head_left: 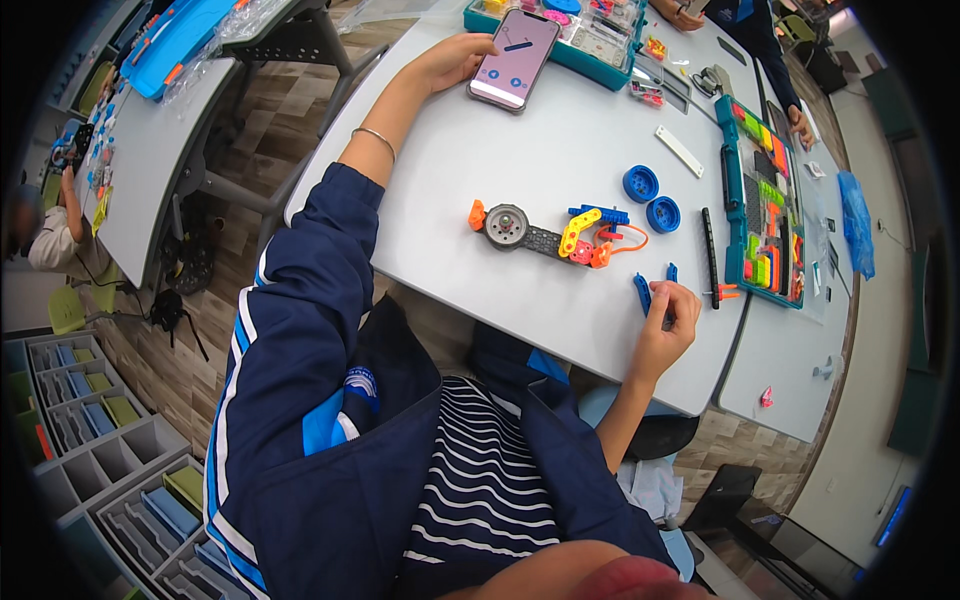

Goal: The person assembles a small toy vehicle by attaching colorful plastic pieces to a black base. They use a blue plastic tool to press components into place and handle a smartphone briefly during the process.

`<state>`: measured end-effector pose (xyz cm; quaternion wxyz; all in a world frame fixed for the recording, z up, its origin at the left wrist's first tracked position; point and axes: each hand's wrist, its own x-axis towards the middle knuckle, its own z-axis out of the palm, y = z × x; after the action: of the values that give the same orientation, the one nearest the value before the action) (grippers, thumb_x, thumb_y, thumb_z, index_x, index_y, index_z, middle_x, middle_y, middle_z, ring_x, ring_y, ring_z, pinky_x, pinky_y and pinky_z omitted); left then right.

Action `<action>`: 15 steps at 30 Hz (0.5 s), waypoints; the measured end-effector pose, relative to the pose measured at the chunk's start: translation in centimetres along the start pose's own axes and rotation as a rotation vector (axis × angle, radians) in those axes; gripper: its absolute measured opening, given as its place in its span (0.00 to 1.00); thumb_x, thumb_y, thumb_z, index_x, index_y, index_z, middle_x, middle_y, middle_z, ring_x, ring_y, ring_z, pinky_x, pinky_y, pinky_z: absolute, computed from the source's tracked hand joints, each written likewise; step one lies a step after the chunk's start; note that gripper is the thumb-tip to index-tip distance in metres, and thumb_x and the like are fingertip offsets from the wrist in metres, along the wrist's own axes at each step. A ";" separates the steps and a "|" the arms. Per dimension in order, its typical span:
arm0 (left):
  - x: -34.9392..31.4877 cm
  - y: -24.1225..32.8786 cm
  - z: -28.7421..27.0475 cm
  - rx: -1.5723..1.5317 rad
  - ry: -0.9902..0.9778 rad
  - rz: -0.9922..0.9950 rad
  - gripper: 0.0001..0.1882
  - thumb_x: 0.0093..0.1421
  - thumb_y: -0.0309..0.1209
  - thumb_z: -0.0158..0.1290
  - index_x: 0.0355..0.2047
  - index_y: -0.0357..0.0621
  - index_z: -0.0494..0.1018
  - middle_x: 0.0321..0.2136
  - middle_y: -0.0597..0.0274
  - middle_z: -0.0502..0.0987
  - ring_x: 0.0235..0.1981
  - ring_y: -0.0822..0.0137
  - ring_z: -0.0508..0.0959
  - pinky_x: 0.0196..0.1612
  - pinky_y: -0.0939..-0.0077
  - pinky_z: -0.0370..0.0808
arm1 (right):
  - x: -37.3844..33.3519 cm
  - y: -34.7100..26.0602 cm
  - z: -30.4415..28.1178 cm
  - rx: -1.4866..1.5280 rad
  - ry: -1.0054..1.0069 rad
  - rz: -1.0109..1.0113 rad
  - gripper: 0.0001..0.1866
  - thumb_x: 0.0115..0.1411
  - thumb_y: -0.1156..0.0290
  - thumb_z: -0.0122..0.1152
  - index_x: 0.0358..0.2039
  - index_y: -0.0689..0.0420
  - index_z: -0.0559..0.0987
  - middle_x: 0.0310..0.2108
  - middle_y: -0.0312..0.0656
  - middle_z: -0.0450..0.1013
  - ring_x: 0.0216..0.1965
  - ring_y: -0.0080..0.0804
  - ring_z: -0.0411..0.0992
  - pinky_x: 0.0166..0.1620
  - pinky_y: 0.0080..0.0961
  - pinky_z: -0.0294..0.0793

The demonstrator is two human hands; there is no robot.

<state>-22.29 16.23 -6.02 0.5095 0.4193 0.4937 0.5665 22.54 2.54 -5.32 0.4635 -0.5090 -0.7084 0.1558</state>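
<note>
My left hand grips the left edge of a smartphone at the far side of the table; its lit screen shows a dark bar-shaped part and two round blue buttons. Near the front right edge, the fingers of my right hand are curled together at a blue plastic building piece, partly hidden by them. Between my hands lies a toy assembly with a grey wheel, a dark beam, yellow and blue links, orange ends and an orange band. Two blue wheel hubs lie beyond it.
A long black beam lies right of my right hand, beside an open teal case of colourful parts. Another teal parts case stands behind the phone. A white strip lies between. Another person's hand rests at the far right.
</note>
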 end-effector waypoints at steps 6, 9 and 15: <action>0.2 -0.1 -0.2 -0.061 0.006 -0.032 0.19 0.69 0.33 0.51 0.55 0.32 0.69 0.48 0.55 0.77 0.48 0.69 0.78 0.56 0.73 0.75 | 0.0 0.0 0.1 0.015 0.018 0.000 0.05 0.64 0.76 0.62 0.31 0.60 0.82 0.33 0.38 0.79 0.39 0.30 0.69 0.39 0.26 0.70; 0.3 -0.1 -0.3 -0.058 -0.011 -0.031 0.20 0.70 0.34 0.51 0.56 0.32 0.69 0.48 0.55 0.77 0.49 0.69 0.79 0.56 0.73 0.75 | 0.0 0.0 0.1 0.012 0.019 -0.004 0.05 0.64 0.76 0.62 0.31 0.60 0.82 0.33 0.38 0.79 0.39 0.30 0.69 0.39 0.26 0.70; 0.1 -0.1 0.1 0.016 0.014 0.005 0.21 0.70 0.34 0.51 0.56 0.31 0.69 0.48 0.53 0.78 0.50 0.67 0.79 0.57 0.72 0.75 | 0.0 0.0 0.2 0.024 0.023 -0.004 0.05 0.63 0.76 0.62 0.31 0.60 0.82 0.33 0.38 0.79 0.39 0.30 0.69 0.39 0.26 0.69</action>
<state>-22.23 16.38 -6.13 0.5014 0.4206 0.5008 0.5665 22.38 2.56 -5.36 0.4780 -0.5038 -0.7020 0.1576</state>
